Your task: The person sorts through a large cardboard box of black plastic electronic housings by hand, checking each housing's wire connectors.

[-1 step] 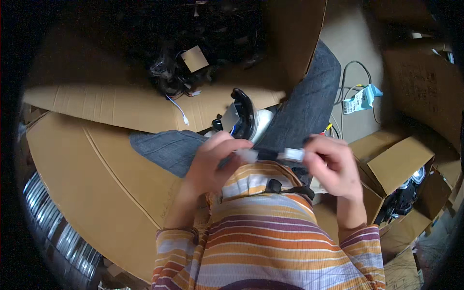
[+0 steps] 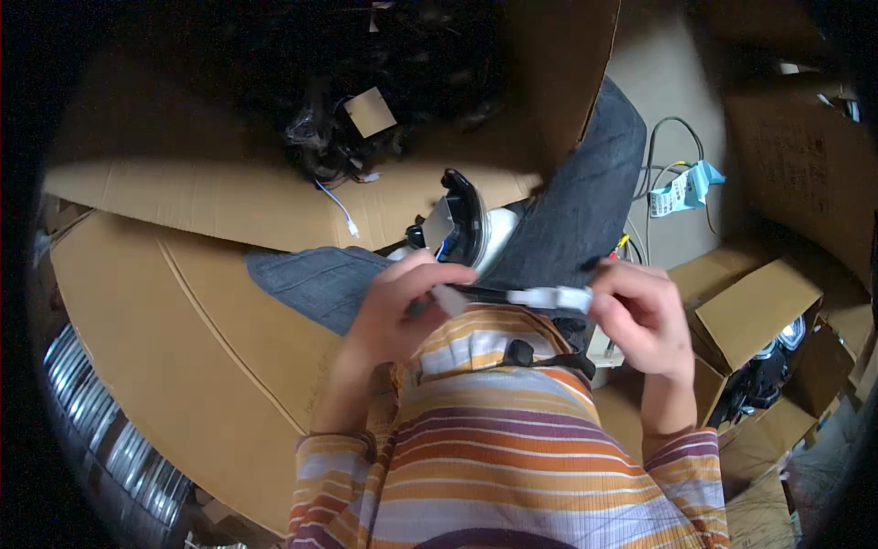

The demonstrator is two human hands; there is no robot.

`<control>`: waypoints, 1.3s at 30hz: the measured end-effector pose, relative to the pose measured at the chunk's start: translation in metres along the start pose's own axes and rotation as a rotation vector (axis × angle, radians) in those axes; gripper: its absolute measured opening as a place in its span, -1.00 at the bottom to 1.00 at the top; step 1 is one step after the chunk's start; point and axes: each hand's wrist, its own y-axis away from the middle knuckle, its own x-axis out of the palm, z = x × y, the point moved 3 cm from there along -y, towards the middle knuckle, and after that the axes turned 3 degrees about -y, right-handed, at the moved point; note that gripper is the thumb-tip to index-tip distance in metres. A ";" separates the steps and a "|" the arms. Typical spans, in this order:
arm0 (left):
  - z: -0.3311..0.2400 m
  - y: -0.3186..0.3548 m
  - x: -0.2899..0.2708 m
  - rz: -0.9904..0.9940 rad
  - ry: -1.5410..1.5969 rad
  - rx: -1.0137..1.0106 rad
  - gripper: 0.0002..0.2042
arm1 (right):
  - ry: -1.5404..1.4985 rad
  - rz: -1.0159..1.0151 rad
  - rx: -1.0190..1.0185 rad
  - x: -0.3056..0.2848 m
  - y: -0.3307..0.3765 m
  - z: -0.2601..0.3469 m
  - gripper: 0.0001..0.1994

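Observation:
My left hand (image 2: 402,306) pinches a small, pale, translucent piece (image 2: 448,299), blurred by motion. A white plug-like connector (image 2: 553,298) is gripped at its right end by the fingertips of my right hand (image 2: 640,316). Something dark and thin, like a short black cable (image 2: 487,295), runs between the two pale pieces, above my lap. Just beyond my hands, a curved black and clear lamp-like part (image 2: 466,220) with a grey plate stands between my legs.
A big open cardboard box (image 2: 229,206) with dark, tangled wires lies ahead; a thin wire with a white plug (image 2: 352,228) hangs over its edge. Cables with a blue label (image 2: 686,189) lie on the floor at right. An opened carton (image 2: 759,297) holds black parts.
My right hand has shifted slightly right and down. More of the white connector shows now, and the pale piece at my left hand has tilted and moved a little left.

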 end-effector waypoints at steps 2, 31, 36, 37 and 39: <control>0.007 0.006 -0.002 -0.018 0.002 0.069 -0.76 | -0.019 0.057 -0.034 -0.006 0.011 -0.003 -0.92; 0.030 0.022 -0.011 -0.129 0.494 -0.048 -0.83 | -0.247 0.078 0.061 0.050 -0.021 0.003 -0.96; 0.039 0.030 -0.026 -0.204 0.378 -0.009 -0.81 | -0.277 0.083 0.059 0.070 -0.038 0.014 -0.96; 0.038 0.031 -0.029 -0.224 0.322 0.000 -0.80 | -0.273 0.086 0.057 0.072 -0.040 0.017 -0.96; 0.037 0.035 -0.035 -0.247 0.262 0.009 -0.80 | -0.220 0.103 0.100 0.074 -0.041 0.020 -0.95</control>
